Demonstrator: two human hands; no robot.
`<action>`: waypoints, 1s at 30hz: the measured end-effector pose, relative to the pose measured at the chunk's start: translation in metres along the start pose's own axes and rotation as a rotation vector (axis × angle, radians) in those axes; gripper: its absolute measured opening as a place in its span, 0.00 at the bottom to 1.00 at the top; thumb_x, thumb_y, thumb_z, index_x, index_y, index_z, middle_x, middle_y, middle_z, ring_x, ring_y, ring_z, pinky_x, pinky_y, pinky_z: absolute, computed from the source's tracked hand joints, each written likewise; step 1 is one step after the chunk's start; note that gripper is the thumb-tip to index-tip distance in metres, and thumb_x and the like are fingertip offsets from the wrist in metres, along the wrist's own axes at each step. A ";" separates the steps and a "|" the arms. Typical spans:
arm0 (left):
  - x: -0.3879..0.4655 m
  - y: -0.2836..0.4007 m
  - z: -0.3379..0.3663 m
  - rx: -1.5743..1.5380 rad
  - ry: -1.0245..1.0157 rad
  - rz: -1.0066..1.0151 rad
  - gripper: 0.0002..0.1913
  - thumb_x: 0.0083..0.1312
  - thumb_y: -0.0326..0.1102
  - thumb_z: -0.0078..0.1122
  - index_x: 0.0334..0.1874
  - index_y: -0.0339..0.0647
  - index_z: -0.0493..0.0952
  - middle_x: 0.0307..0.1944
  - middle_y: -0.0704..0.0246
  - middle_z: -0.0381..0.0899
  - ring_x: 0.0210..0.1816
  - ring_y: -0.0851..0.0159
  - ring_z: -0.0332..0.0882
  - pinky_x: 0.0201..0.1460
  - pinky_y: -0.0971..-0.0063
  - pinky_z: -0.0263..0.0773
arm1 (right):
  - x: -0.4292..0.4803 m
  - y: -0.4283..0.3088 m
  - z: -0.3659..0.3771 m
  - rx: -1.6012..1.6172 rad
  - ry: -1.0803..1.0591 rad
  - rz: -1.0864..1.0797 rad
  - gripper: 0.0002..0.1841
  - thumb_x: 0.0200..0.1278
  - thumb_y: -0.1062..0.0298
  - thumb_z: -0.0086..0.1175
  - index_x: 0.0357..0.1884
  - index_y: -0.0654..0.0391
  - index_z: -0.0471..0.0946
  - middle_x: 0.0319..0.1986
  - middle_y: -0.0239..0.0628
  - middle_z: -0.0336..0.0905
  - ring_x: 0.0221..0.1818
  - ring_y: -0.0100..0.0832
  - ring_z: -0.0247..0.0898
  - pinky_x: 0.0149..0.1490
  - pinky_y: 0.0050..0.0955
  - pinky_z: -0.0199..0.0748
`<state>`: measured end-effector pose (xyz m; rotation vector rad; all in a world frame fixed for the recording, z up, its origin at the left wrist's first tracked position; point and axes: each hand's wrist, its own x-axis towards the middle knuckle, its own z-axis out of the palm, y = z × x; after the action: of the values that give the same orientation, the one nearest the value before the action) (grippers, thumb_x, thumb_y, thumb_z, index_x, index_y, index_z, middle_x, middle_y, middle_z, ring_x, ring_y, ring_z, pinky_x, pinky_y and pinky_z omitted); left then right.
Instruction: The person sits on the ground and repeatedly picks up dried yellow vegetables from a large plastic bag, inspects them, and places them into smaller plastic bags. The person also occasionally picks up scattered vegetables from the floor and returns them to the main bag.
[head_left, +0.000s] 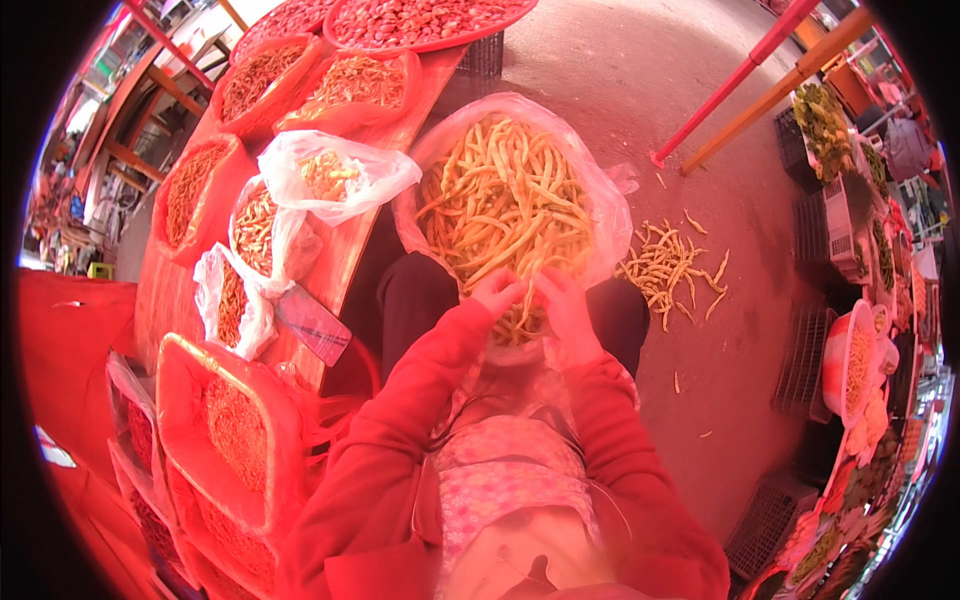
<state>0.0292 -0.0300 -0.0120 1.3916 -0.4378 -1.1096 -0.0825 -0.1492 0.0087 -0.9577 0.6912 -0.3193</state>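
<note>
A large clear plastic bag (611, 217) of long yellowish bean pods (517, 187) stands between my knees, its mouth spread wide. Both my hands are at its near edge, over the pods. My right hand (566, 304) pinches a bean pod (533, 289) that hangs down between the hands. Close beside it, my left hand (498, 291) has its thumb and fingers drawn together at the same pod; the fingertips partly hide what they hold.
A pile of pods (667, 270) lies on the floor to the right. On the left, a wooden table (375, 187) bears several bags of dried goods and a phone-like flat object (313, 324). Metal poles (739, 82) rise at upper right. Plastic crates (806, 364) line the right side.
</note>
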 end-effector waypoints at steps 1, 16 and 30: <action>0.000 0.000 0.002 -0.016 0.071 0.050 0.12 0.64 0.39 0.58 0.42 0.38 0.76 0.29 0.73 0.76 0.31 0.75 0.72 0.33 0.83 0.67 | 0.000 0.001 0.001 -0.045 0.015 0.027 0.19 0.61 0.64 0.57 0.51 0.64 0.72 0.41 0.35 0.76 0.40 0.24 0.72 0.44 0.21 0.71; 0.005 0.005 -0.004 0.064 0.124 -0.021 0.10 0.59 0.36 0.61 0.35 0.35 0.76 0.25 0.70 0.78 0.21 0.74 0.73 0.25 0.81 0.68 | 0.001 0.023 0.001 -0.550 0.103 -0.265 0.11 0.58 0.69 0.60 0.41 0.64 0.80 0.31 0.34 0.81 0.33 0.22 0.74 0.38 0.19 0.71; 0.016 -0.011 0.001 -0.071 0.217 -0.046 0.12 0.58 0.38 0.65 0.32 0.38 0.72 0.23 0.71 0.75 0.20 0.75 0.70 0.23 0.82 0.65 | 0.001 0.023 0.003 -0.551 0.044 -0.207 0.12 0.62 0.66 0.56 0.41 0.65 0.79 0.31 0.32 0.79 0.33 0.20 0.73 0.39 0.19 0.70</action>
<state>0.0314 -0.0415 -0.0270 1.4469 -0.2090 -0.9886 -0.0811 -0.1355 -0.0096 -1.5568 0.7372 -0.3391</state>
